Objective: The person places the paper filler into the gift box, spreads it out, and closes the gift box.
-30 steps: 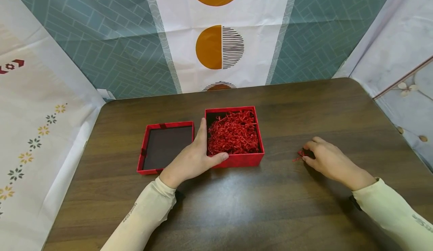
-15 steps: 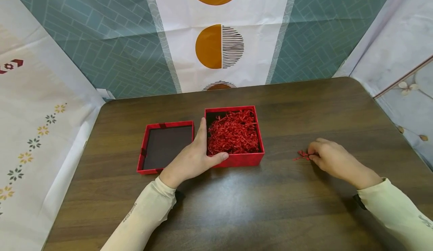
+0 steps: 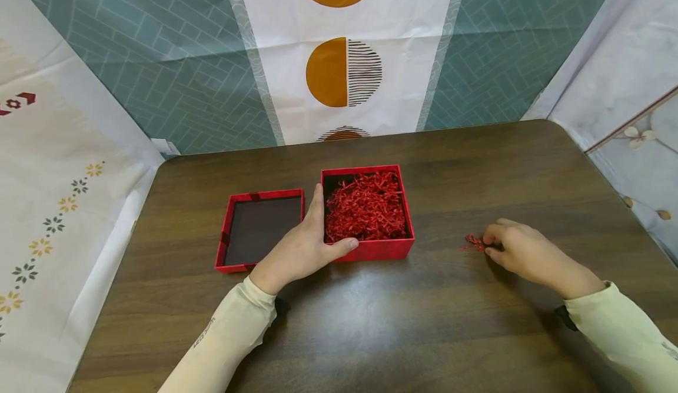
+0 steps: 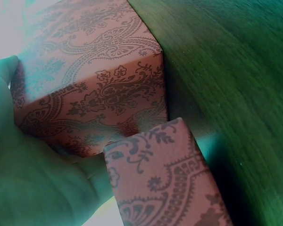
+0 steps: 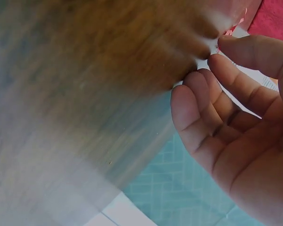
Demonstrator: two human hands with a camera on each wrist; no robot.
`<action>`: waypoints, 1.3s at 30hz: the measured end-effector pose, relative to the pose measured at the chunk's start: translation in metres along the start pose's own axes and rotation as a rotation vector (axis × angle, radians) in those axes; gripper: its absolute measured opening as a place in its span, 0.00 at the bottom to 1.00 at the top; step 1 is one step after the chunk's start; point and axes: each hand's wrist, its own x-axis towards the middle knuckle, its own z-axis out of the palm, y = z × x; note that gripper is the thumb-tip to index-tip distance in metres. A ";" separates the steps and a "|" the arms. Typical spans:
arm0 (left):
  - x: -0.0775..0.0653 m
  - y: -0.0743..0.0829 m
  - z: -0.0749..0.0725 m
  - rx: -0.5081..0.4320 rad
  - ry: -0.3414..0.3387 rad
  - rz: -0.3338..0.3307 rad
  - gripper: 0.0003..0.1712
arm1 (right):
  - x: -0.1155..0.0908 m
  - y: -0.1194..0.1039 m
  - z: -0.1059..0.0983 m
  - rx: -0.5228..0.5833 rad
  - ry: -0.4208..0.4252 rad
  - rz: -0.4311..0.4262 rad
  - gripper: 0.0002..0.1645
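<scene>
In the head view, a red box full of red shredded paper stands on the table. My left hand rests on its near left corner, fingers straight along the left side and thumb across the front. The left wrist view shows the patterned side of the box against that palm. To the right, my right hand is low over the table, pinching at a small tuft of red paper shreds. In the right wrist view, thumb and index fingertips nearly meet beside the red strands; the other fingers are curled.
A shallow red lid with a dark inside lies left of the box, partly behind the left hand. Patterned cloths hang behind and beside the brown wooden table.
My right hand has drawn slightly to the right and its fingertips have come closer together, leaving more of the tuft in sight. The left hand and box have not moved.
</scene>
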 end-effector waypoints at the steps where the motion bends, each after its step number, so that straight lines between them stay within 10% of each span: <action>1: 0.000 0.000 0.000 0.001 -0.001 -0.001 0.71 | 0.000 -0.001 0.000 -0.005 0.003 -0.002 0.07; 16: 0.001 0.001 0.000 0.010 0.002 0.009 0.71 | 0.002 -0.003 -0.002 0.009 0.025 0.000 0.09; 27: 0.001 0.000 0.000 0.028 0.009 0.007 0.72 | 0.007 0.001 0.005 -0.025 0.138 -0.184 0.19; 39: 0.001 0.001 0.000 0.014 0.008 0.004 0.70 | 0.015 -0.006 0.001 -0.053 0.068 -0.192 0.14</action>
